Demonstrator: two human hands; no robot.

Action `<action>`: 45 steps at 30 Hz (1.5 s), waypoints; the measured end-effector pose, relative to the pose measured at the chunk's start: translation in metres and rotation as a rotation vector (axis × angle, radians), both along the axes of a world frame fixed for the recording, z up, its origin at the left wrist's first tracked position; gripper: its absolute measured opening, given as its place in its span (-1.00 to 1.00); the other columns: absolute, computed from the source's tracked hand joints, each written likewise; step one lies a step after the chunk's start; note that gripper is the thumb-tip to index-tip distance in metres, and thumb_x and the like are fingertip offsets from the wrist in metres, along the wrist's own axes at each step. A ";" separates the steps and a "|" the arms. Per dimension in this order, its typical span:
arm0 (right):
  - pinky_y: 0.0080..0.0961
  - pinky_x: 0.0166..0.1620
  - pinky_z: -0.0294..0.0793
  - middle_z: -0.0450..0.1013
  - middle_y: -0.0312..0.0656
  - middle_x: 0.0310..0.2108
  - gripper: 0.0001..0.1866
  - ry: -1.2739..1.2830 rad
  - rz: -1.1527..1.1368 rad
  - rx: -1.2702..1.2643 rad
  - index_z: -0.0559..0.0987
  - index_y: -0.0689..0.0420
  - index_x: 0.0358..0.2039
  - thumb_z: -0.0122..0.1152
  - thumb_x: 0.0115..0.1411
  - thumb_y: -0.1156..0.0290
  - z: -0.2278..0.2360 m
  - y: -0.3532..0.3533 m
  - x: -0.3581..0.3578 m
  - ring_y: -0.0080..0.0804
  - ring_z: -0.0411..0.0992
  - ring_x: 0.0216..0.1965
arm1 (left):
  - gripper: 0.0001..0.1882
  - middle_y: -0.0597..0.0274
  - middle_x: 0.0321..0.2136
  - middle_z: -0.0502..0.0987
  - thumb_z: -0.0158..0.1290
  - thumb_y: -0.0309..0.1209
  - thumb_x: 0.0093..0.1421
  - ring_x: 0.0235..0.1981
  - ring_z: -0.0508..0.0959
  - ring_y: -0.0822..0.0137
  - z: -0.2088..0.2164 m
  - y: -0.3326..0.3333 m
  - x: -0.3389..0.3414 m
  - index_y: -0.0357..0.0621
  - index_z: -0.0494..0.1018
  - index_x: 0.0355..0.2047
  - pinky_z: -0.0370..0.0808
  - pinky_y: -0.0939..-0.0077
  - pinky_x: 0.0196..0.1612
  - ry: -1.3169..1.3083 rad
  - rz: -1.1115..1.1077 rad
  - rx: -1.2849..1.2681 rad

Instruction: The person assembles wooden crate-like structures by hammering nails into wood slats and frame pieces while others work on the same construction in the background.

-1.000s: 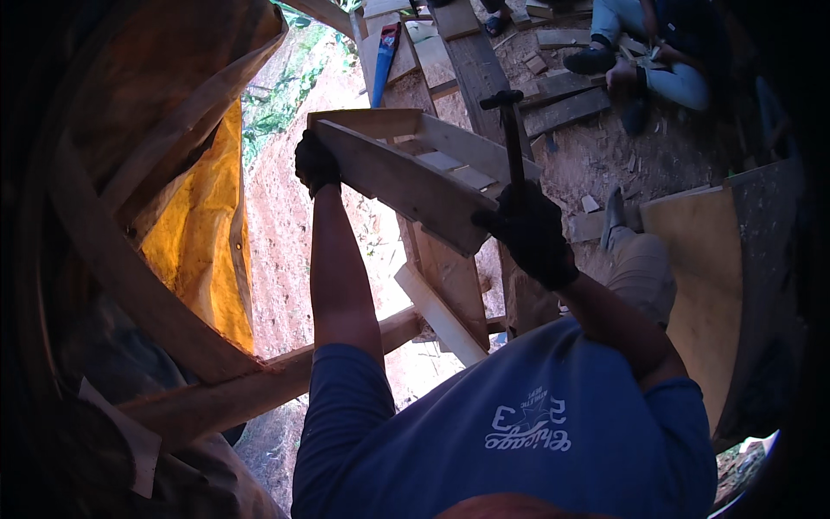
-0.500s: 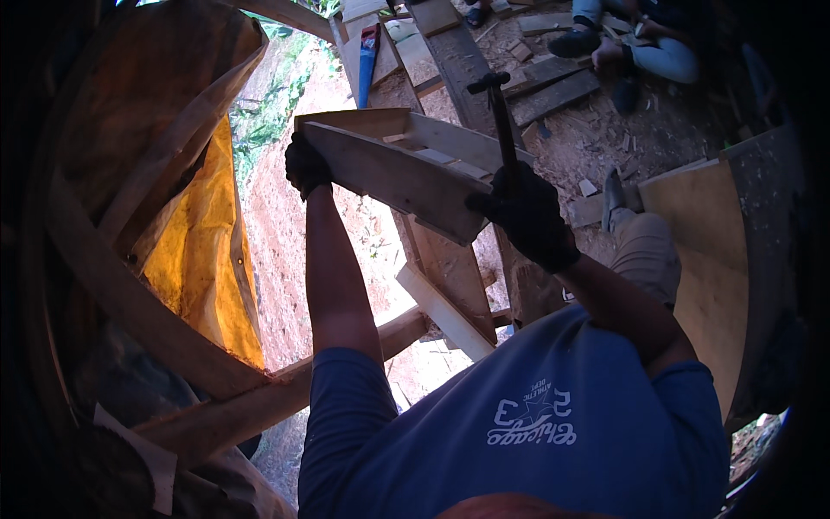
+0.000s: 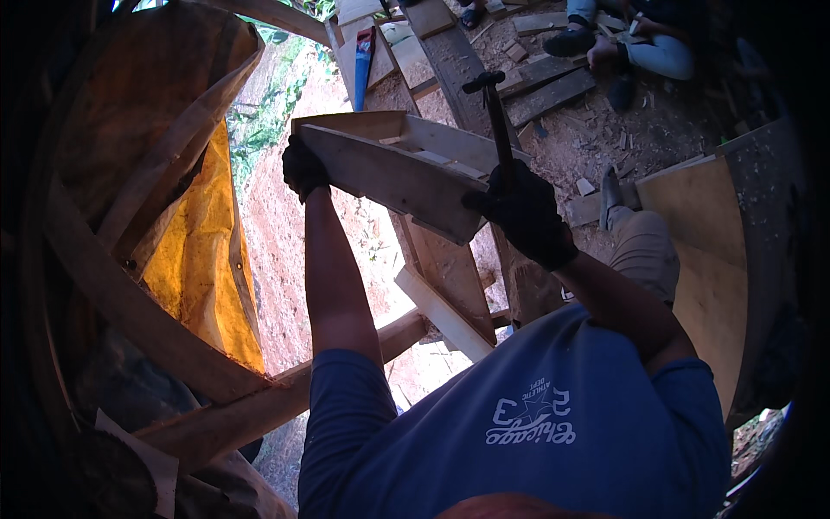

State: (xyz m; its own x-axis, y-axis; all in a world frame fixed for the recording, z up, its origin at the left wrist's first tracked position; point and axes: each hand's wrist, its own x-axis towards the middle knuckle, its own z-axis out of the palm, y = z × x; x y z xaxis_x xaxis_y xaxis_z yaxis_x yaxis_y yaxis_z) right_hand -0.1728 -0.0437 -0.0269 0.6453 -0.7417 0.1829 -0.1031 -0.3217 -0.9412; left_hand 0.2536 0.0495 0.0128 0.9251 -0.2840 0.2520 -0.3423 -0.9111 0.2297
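1. Wooden frame [image 3: 389, 173]: held up above planks [image 3: 445, 268]; three sides look joined, gaps show inside, and the right end is hidden, so whether it is closed cannot be told.
2. Left hand [image 3: 305, 167]: curled round the frame's left corner.
3. Right hand [image 3: 529, 216]: wrapped round the hammer [image 3: 497, 117].

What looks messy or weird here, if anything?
Wood pieces lie scattered across the ground at the upper right, so that looks messy. The wooden frame slants, but the left hand holds its left end. I see no clear damage.
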 end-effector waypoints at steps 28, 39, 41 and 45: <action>-0.17 -0.26 0.52 0.45 -0.17 -0.36 -0.63 0.030 -0.077 0.091 0.65 0.05 -0.36 0.53 0.18 0.02 0.001 -0.004 0.002 -0.17 0.53 -0.36 | -0.48 -0.05 -0.06 0.66 -0.39 -0.09 0.56 0.01 0.64 -0.15 -0.011 -0.003 0.005 -0.07 0.55 -0.09 0.52 -0.03 0.08 -0.134 -0.078 -0.113; -0.21 -0.27 0.53 0.44 -0.18 -0.38 -0.61 0.026 -0.050 0.106 0.62 0.08 -0.37 0.55 0.17 0.02 0.005 -0.004 0.002 -0.20 0.54 -0.38 | -0.51 -0.08 -0.16 0.65 -0.38 -0.18 0.56 -0.08 0.64 -0.16 -0.018 0.004 0.017 -0.13 0.53 -0.20 0.56 -0.03 -0.03 -0.207 -0.121 -0.054; -0.21 -0.27 0.53 0.44 -0.18 -0.38 -0.60 0.005 -0.050 0.094 0.62 0.08 -0.37 0.55 0.17 0.02 0.003 -0.004 0.002 -0.20 0.53 -0.39 | -0.52 -0.07 -0.15 0.64 -0.37 -0.19 0.56 -0.09 0.65 -0.15 -0.019 0.004 0.017 -0.14 0.53 -0.20 0.57 -0.03 -0.03 -0.227 -0.134 -0.069; -0.21 -0.27 0.53 0.44 -0.19 -0.38 -0.60 -0.025 -0.047 -0.044 0.61 0.09 -0.37 0.55 0.16 0.03 -0.004 -0.004 0.002 -0.21 0.53 -0.39 | -0.56 -0.06 -0.16 0.64 -0.35 -0.24 0.56 -0.10 0.65 -0.13 -0.018 0.004 0.022 -0.13 0.54 -0.19 0.59 -0.02 -0.04 -0.251 -0.124 0.041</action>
